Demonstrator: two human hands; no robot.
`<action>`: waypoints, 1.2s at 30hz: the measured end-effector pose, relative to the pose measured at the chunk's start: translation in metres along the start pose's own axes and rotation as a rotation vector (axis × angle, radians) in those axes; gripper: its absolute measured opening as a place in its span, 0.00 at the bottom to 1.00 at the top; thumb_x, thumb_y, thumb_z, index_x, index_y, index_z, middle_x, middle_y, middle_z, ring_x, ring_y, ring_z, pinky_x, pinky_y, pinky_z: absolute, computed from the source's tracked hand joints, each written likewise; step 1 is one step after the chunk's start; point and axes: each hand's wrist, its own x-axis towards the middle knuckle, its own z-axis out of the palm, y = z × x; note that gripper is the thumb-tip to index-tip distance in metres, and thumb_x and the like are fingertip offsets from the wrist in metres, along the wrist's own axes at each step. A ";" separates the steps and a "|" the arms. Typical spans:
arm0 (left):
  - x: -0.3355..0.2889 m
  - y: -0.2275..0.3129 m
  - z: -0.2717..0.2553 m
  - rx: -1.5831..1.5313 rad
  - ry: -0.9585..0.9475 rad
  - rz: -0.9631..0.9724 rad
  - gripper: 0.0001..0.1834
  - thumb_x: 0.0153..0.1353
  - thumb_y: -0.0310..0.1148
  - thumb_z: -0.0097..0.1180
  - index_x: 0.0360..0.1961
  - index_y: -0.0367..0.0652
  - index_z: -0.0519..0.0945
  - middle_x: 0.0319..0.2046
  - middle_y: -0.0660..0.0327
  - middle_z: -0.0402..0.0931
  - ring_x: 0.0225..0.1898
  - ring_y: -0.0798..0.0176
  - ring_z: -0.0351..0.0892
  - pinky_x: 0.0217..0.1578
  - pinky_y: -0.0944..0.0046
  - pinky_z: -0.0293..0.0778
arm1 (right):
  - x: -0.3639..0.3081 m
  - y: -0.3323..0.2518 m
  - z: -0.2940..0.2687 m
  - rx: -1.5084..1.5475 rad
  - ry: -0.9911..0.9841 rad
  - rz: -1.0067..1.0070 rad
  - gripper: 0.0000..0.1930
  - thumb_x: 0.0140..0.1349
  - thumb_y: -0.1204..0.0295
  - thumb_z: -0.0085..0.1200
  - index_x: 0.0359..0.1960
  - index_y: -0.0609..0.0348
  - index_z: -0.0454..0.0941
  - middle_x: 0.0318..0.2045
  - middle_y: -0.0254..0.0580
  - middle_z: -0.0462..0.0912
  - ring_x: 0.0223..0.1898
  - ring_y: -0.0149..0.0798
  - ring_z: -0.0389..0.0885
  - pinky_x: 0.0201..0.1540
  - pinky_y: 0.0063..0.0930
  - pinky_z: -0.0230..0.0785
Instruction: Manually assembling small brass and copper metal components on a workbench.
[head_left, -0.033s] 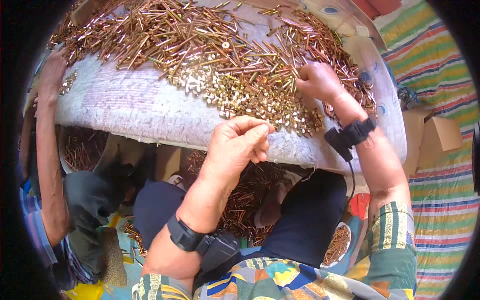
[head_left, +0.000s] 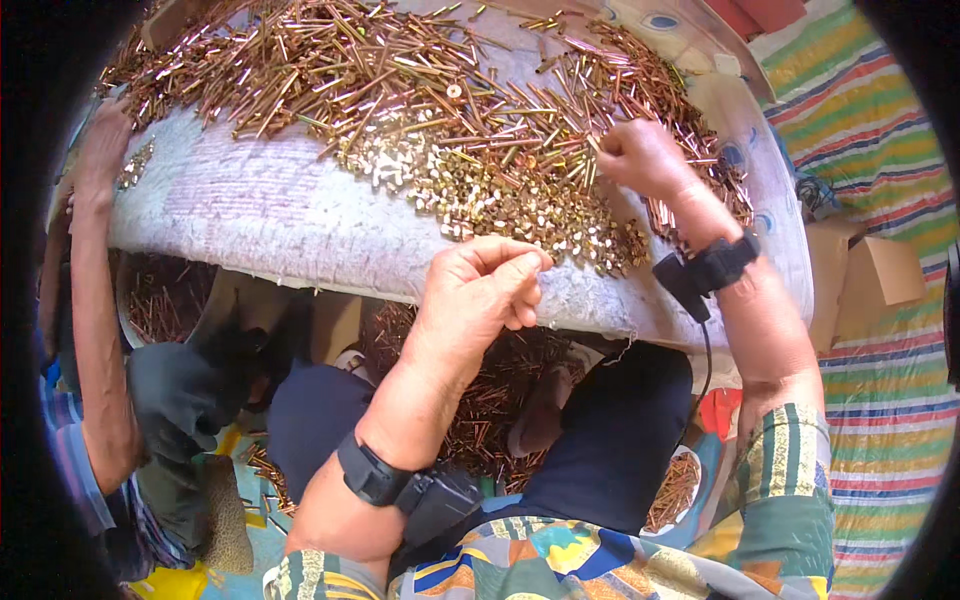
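Observation:
My left hand (head_left: 490, 285) is closed in a pinch, thumb against forefinger, just over the near edge of a padded, cloth-covered surface (head_left: 240, 190). Whatever sits between those fingertips is too small to make out. Farther right, my right hand (head_left: 648, 160) has its fingers curled shut at a heap of thin copper-coloured metal tubes (head_left: 350, 60). What it grips, if anything, is hidden by the fingers and the tubes around them. Between my hands lies a spread of small brass and whitish metal pieces (head_left: 480, 195).
At the left, another person's hand (head_left: 105, 140) rests by the heap's edge. Below the surface, more tubes (head_left: 490, 410) lie between my knees, and a white tub of tubes (head_left: 680, 490) stands by my right leg. A cardboard box (head_left: 880, 270) sits on a striped sheet (head_left: 880, 400) at right.
My right hand has risen very slightly, away from me, at the tubes. My left hand has shifted a touch to the right and stays pinched.

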 end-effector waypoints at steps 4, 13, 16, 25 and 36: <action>0.001 -0.002 0.005 -0.016 0.004 0.003 0.07 0.56 0.31 0.53 0.29 0.39 0.79 0.16 0.66 0.72 0.13 0.74 0.68 0.16 0.77 0.64 | 0.035 0.011 -0.011 -0.005 0.063 -0.071 0.13 0.46 0.63 0.53 0.24 0.61 0.78 0.20 0.49 0.78 0.24 0.44 0.78 0.28 0.34 0.69; 0.000 -0.002 0.002 -0.035 -0.003 -0.002 0.07 0.56 0.32 0.53 0.30 0.39 0.79 0.16 0.67 0.72 0.14 0.75 0.68 0.16 0.78 0.63 | 0.079 -0.012 -0.006 0.087 -0.343 -0.254 0.39 0.43 0.58 0.57 0.56 0.67 0.59 0.47 0.61 0.71 0.50 0.50 0.70 0.52 0.34 0.62; 0.000 -0.001 0.004 -0.023 -0.021 0.023 0.07 0.56 0.32 0.53 0.30 0.39 0.79 0.16 0.67 0.72 0.15 0.75 0.68 0.16 0.78 0.63 | 0.080 -0.015 0.001 -0.049 -0.215 -0.188 0.37 0.40 0.56 0.58 0.51 0.68 0.65 0.45 0.62 0.71 0.49 0.55 0.68 0.51 0.38 0.61; -0.001 -0.001 0.006 -0.003 -0.010 0.024 0.07 0.56 0.31 0.52 0.30 0.40 0.78 0.16 0.68 0.71 0.15 0.76 0.67 0.16 0.78 0.63 | 0.083 -0.033 0.009 -0.246 -0.188 -0.052 0.25 0.39 0.61 0.56 0.39 0.65 0.74 0.39 0.54 0.76 0.44 0.51 0.74 0.46 0.42 0.67; -0.001 0.000 0.004 -0.028 -0.023 -0.013 0.07 0.57 0.32 0.51 0.31 0.40 0.78 0.16 0.68 0.72 0.14 0.76 0.68 0.15 0.78 0.63 | 0.086 -0.023 0.022 -0.230 0.043 -0.149 0.15 0.45 0.65 0.49 0.30 0.64 0.76 0.34 0.57 0.77 0.39 0.54 0.75 0.44 0.43 0.67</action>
